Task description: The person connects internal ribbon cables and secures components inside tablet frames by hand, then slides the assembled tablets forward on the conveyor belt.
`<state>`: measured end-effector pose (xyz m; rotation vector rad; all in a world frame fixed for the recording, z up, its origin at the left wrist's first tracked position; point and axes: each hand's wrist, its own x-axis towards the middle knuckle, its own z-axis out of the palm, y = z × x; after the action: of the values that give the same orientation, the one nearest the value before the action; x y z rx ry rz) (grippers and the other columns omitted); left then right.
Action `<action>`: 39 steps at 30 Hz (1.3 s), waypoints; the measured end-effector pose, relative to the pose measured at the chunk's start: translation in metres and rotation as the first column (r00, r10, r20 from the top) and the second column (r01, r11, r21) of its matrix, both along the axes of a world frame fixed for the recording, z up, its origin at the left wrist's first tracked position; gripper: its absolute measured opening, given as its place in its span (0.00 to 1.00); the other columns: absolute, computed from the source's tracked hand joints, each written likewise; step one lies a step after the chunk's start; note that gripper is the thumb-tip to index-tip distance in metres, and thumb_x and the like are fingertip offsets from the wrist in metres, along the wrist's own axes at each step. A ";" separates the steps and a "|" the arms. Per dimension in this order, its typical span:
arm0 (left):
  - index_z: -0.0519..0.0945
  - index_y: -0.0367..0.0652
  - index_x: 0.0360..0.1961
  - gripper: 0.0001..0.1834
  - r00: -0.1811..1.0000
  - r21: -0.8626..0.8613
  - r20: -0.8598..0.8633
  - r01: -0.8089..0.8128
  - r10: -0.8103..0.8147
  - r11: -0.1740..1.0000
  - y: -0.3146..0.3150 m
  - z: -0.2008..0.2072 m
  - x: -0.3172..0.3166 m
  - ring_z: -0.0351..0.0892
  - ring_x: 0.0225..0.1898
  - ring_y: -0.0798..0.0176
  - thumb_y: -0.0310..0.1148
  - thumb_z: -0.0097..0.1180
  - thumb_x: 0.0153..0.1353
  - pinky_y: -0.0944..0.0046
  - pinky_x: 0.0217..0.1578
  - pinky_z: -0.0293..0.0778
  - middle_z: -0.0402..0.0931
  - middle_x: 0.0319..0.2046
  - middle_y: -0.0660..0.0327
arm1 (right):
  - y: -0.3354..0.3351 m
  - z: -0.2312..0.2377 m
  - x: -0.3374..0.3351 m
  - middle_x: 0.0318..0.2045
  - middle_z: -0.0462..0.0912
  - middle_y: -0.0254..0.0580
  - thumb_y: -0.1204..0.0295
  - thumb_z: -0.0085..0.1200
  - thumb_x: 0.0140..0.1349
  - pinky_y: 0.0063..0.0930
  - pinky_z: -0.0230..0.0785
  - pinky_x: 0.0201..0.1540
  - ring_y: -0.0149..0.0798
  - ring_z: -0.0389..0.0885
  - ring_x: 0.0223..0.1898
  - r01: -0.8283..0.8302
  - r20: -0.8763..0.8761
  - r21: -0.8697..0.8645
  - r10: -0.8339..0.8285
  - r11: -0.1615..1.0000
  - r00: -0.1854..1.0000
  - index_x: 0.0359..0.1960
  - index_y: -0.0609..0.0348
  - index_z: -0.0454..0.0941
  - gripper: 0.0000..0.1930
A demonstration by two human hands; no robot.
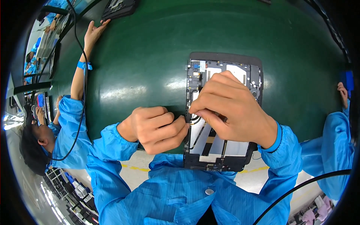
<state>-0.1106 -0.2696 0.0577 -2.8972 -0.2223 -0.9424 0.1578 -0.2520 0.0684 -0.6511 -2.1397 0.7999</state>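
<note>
An opened tablet (pixel 234 157) lies before me at the table's near edge, its lower end overhanging. White battery surfaces, dark strips and small circuit parts show inside its black frame. My right hand (pixel 234 108) is over it, thumb and forefinger pinched at the left inner edge beside a thin black wire (pixel 194 120). What that pinch holds is hidden. My left hand (pixel 157 129) is closed, fingers curled, with its fingertips against the tablet's left side. Whatever it may grip there cannot be seen. A blue band circles my right wrist.
The green table (pixel 150 45) stretches ahead. At the left, a co-worker in blue (pixel 71 123) reaches toward a dark device (pixel 119 8) at the far edge. A black cable (pixel 83 56) hangs down on that side. Another person's blue sleeve (pixel 330 131) shows at the right.
</note>
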 end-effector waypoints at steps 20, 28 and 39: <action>0.86 0.32 0.34 0.12 0.997 -0.082 0.036 0.071 -0.068 0.994 0.003 -0.003 0.006 0.80 0.28 0.63 0.27 0.68 0.47 0.67 0.28 0.79 0.83 0.34 0.54 | -0.003 -0.001 0.004 0.36 0.80 0.38 0.79 0.68 0.61 0.42 0.71 0.49 0.47 0.79 0.43 -0.023 0.062 0.011 0.022 1.000 0.998 0.39 0.56 0.84 0.07; 0.88 0.28 0.37 0.13 0.987 -0.078 0.007 0.161 -0.161 0.984 0.008 0.008 -0.006 0.83 0.29 0.60 0.23 0.67 0.48 0.63 0.33 0.86 0.84 0.35 0.53 | -0.004 0.009 -0.009 0.32 0.84 0.37 0.79 0.74 0.58 0.38 0.69 0.44 0.45 0.79 0.37 0.004 0.021 -0.003 -0.004 1.000 1.000 0.38 0.55 0.89 0.08; 0.84 0.32 0.32 0.12 0.986 0.055 0.102 0.129 -0.134 0.990 0.007 -0.002 -0.023 0.81 0.29 0.62 0.29 0.69 0.49 0.65 0.28 0.79 0.83 0.33 0.54 | 0.002 0.007 -0.038 0.34 0.85 0.38 0.80 0.71 0.61 0.40 0.75 0.44 0.47 0.81 0.37 0.007 0.037 -0.011 -0.007 1.000 0.999 0.38 0.57 0.87 0.07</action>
<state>-0.1336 -0.2623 0.0553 -2.8509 -0.0143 -1.1065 0.1196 -0.2496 0.0755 -0.6838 -2.1667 0.8023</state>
